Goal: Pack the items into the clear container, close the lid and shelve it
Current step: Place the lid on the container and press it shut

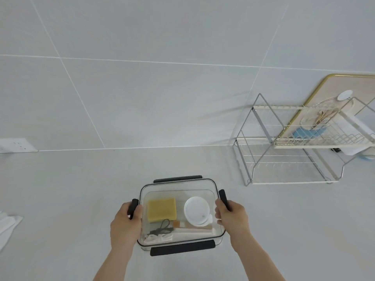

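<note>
The clear container (178,186) with its lid on sits on the pale counter in front of me, with black clasps on all four sides. Through the lid I see a yellow sponge (161,209), a round white disc (196,211), a dark cable (162,228) and a pale wooden-handled tool (194,230). My left hand (125,222) grips the left side at its black clasp (134,205). My right hand (233,218) grips the right side at the other clasp (223,196).
A two-tier wire rack (284,159) stands at the back right against the tiled wall, with a gold-rimmed board (332,86) and dishes on its upper tier. A wall socket (16,146) is at the left. White cloth (8,226) lies at the left edge.
</note>
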A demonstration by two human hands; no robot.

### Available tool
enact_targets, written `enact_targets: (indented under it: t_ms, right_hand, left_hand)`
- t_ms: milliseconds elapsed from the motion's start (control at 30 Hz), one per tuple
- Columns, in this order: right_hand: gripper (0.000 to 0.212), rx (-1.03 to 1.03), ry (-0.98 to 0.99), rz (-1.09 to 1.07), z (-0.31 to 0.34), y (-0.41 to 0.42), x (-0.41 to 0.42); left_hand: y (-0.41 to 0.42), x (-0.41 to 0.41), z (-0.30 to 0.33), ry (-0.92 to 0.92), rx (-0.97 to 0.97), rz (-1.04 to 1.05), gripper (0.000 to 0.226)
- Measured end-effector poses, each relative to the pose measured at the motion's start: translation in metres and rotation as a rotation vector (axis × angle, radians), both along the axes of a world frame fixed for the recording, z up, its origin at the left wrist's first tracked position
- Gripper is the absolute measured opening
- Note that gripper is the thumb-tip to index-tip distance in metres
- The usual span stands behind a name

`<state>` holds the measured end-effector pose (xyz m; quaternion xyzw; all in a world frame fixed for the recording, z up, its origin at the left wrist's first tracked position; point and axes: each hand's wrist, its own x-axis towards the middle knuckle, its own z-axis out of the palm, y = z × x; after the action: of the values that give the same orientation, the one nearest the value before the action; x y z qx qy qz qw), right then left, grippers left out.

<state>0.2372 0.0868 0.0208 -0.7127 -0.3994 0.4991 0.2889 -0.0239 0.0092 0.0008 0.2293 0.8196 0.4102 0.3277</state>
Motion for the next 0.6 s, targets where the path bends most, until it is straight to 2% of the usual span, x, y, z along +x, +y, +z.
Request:
enact_targets:
  t_ms: [67, 200, 333, 600]
  right_hand:
    - [0.032, 0.03, -0.175, 0.024, -0.009, -0.006, -0.001]
    - [0.014, 0.069, -0.309, 0.009, -0.024, -0.009, -0.003]
    - [0.018, 0.014, -0.278, -0.012, -0.028, -0.008, 0.001]
    - [0.022, -0.012, -0.298, -0.021, -0.033, 0.002, 0.001]
  left_hand:
    - [-0.003, 0.0, -0.008, 0.13, -0.027, -0.014, 0.013]
    - [-0.004, 0.003, -0.018, 0.276, -0.06, -0.025, 0.016]
    - [-0.001, 0.007, -0.028, 0.207, -0.047, 0.012, 0.017]
    - [0.006, 0.01, -0.038, 0.231, -0.063, 0.059, 0.015]
